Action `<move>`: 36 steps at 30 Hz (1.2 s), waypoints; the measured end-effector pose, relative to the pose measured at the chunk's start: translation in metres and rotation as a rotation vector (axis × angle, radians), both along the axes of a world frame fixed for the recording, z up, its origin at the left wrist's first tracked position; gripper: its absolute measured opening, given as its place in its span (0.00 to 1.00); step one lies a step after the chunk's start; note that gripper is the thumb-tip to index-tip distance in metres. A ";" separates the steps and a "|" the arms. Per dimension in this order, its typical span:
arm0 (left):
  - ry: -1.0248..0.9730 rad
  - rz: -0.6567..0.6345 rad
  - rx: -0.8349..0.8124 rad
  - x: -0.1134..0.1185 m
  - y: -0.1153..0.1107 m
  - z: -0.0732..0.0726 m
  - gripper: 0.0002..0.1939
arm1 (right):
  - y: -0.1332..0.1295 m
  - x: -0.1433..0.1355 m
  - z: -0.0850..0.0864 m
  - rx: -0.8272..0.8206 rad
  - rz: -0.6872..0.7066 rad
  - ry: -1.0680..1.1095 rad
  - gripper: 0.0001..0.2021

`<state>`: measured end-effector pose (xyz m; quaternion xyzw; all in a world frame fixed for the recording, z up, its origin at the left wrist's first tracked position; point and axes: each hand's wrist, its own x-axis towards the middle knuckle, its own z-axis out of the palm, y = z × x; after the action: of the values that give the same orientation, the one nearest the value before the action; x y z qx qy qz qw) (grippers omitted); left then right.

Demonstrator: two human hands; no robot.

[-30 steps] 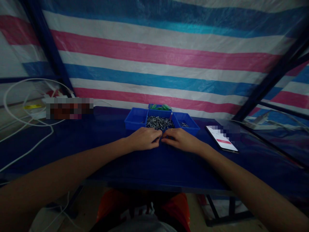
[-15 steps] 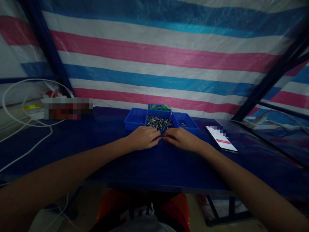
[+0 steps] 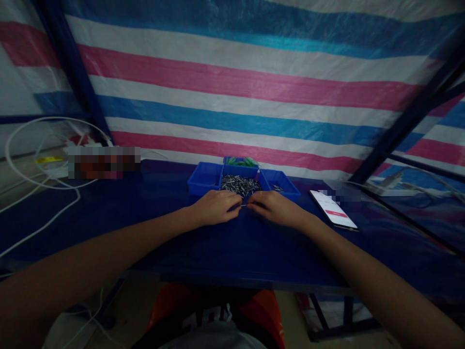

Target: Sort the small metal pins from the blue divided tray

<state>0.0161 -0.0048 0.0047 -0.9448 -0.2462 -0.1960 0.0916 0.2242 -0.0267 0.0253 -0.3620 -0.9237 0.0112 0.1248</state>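
Note:
My left hand (image 3: 218, 207) and my right hand (image 3: 271, 206) rest low over the blue table, fingertips facing each other. Between them spans a small thin metal piece (image 3: 243, 206), pinched at its ends by both hands. Just beyond the hands, a blue bin (image 3: 238, 185) holds a heap of small metal pieces. To its left stands a blue bin (image 3: 205, 175) with nothing visible inside. The blue bin on the right (image 3: 286, 186) has a few metal pieces. Green items (image 3: 247, 162) lie in the bin at the back.
A lit phone (image 3: 333, 209) lies on the table (image 3: 232, 252) at the right. White cables (image 3: 51, 218) loop over the left side. A striped sheet (image 3: 232, 87) hangs behind, between blue metal posts (image 3: 395, 126).
Both hands stay almost in place; the fingertips have parted slightly, and more of the thin metal piece shows between them.

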 end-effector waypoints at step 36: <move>-0.081 -0.001 -0.080 0.000 0.000 -0.001 0.03 | -0.007 -0.005 0.003 0.028 0.002 0.106 0.09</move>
<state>0.0163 -0.0051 0.0033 -0.9391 -0.2571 -0.2239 0.0435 0.2197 -0.0335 0.0285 -0.3584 -0.9162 0.0177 0.1786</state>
